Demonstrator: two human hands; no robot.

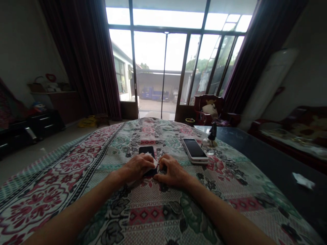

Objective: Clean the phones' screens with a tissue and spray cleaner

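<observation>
A black phone (146,151) lies flat on the flowered cloth (84,177) in front of me. My left hand (138,167) rests over its near end, fingers curled onto a small white wipe (153,162). My right hand (171,173) sits beside it, its fingertips pinching the wipe's right edge at the phone's near corner. A second phone in a white case (195,150) lies face up a little to the right, with neither hand on it.
A small dark figurine on a clear base (212,137) stands right of the white phone. The dark tabletop (268,160) at right carries a crumpled white scrap (302,180). Beyond are a red wooden chair (208,110), glass doors and curtains.
</observation>
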